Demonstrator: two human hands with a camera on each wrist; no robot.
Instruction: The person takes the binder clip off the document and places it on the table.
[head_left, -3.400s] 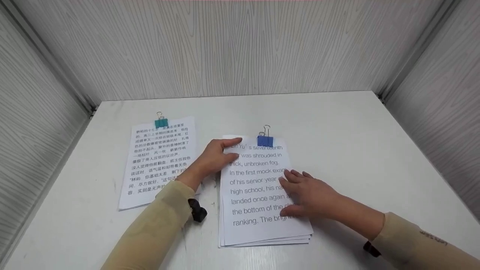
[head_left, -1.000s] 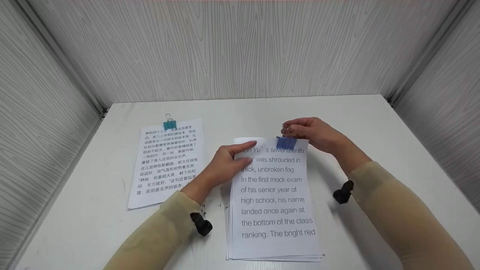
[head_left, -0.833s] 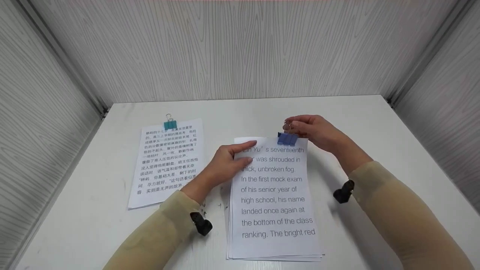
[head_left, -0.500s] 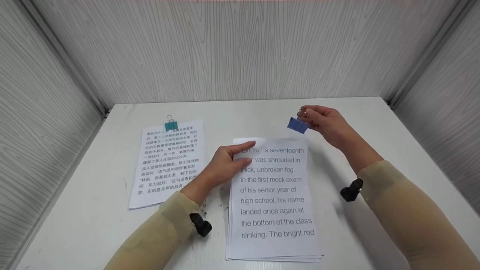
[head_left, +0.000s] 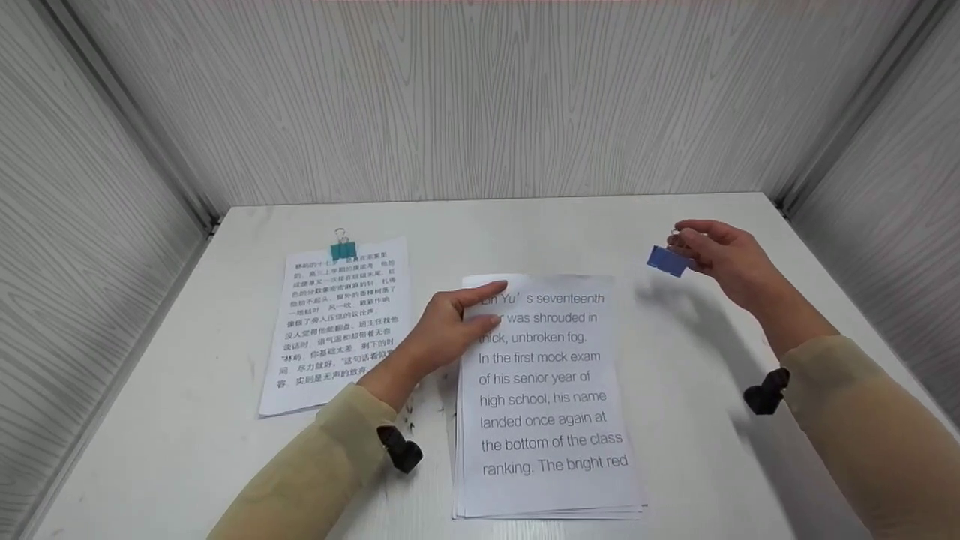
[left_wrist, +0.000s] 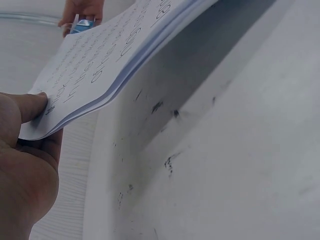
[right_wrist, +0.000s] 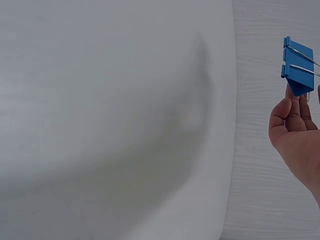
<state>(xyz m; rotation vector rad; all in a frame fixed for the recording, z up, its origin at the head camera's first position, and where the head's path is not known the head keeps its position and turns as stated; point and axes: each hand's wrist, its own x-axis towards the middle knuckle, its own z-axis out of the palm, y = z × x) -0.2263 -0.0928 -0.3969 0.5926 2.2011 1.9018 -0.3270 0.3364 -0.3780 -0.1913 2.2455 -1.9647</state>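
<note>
My left hand [head_left: 442,330] pinches the upper left edge of a stack of printed English pages [head_left: 547,405]. In the left wrist view the thumb lies on top of the stack [left_wrist: 100,65] and the fingers are beneath, with that edge lifted off the table. To the right of the stack, my right hand [head_left: 727,259] holds a blue binder clip [head_left: 669,261] by its wire handles, in the air above the table. The right wrist view shows the binder clip [right_wrist: 300,65] off any paper, its two wire handles running toward the fingers.
A second stack of pages [head_left: 337,330], printed in Chinese, lies to the left with a teal binder clip [head_left: 343,249] on its top edge. The white table [head_left: 480,232] carries small dark marks between the stacks. Wood-grain panels [head_left: 480,97] stand behind and at both sides.
My right hand has gone from the stack's right side to the blue binder clip, pulled it off the top edge and carried it right. The left hand still grips the pages' left edge.
</note>
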